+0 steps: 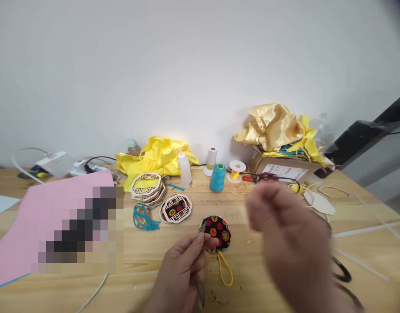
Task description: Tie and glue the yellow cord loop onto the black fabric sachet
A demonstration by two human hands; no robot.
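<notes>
Near the middle of the table is a round fabric-covered pendant [224, 232], black with red and orange flower patterns. A yellow cord loop [226, 274] hangs from its lower edge. My left hand [188, 265] is closed in a pinch at the pendant's lower left edge, thumb against forefinger. Below that hand a bit of teal thread [200, 295] shows. My right hand [281, 230] is raised to the right of the pendant, apart from it and smeared by motion. Its fingers look pressed together; anything between them is too blurred to make out.
Behind lie stacked wooden lattice frames [146, 186], another patterned pendant [176, 208], teal tassels [144, 218], a squeeze bottle [184, 169], a teal thread cone [217, 178] and a yellow spool [235, 171]. A cardboard box [281, 167] holds fabric at right; pink board [63, 208] lies left.
</notes>
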